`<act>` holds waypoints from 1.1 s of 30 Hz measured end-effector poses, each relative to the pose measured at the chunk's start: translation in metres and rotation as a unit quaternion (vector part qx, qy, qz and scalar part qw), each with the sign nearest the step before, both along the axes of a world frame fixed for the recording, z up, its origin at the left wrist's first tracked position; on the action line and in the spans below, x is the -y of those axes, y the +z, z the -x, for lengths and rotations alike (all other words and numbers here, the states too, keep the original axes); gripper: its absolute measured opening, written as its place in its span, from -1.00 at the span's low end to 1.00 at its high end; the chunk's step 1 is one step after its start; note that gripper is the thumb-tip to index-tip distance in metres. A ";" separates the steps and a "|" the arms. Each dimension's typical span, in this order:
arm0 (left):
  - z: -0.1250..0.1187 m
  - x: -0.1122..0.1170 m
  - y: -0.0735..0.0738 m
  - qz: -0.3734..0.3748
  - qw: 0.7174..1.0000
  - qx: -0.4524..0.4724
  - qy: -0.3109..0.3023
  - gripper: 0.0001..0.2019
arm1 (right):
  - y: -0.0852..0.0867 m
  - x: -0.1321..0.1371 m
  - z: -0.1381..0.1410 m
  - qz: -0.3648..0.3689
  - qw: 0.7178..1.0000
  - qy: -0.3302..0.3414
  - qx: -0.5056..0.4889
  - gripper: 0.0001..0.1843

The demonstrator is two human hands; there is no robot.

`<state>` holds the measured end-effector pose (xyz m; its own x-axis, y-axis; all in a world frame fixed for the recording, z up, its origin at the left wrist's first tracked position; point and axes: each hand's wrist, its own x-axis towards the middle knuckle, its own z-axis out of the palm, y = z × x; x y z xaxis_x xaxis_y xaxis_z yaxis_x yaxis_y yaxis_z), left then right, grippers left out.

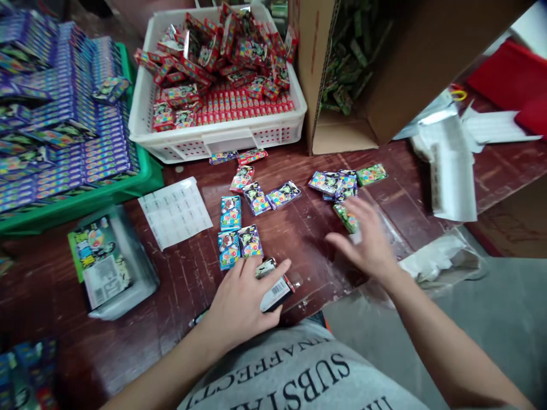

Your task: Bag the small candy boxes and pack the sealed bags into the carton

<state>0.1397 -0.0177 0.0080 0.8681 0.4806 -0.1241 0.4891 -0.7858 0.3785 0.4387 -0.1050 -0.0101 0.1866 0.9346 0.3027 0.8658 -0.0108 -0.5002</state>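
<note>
Near the table's front edge, my left hand (241, 293) has its thumb and index finger around a small dark box (277, 293) with a white barcode label. Its other fingertips reach the lower end of a purple packet (250, 241). Beside that packet lie a blue packet (229, 249) and another blue one (231, 212) above it. My right hand (363, 239) is slightly blurred, with thumb and fingers apart, close to a green packet (345, 218). Just beyond it are a few purple packets (331, 182) and a green packet (371, 174).
A white basket (231, 139) of red packets stands at the back, left of a cardboard box (342, 134) holding green ones. At left are a green crate (147, 176) of purple packets, a sticker sheet (175, 212) and a plastic-wrapped box (106, 265). Clear plastic (444, 256) lies right.
</note>
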 end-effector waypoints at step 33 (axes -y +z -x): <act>0.020 -0.029 -0.007 0.415 0.803 0.331 0.272 -0.18 | 0.015 -0.096 0.086 0.122 0.956 0.231 -0.135 -0.58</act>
<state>0.1193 0.0117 0.0010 0.5661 0.8007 -0.1957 0.1502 0.1333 0.9796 0.3522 -0.0094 0.0047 -0.2221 0.9729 0.0649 0.6464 0.1967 -0.7372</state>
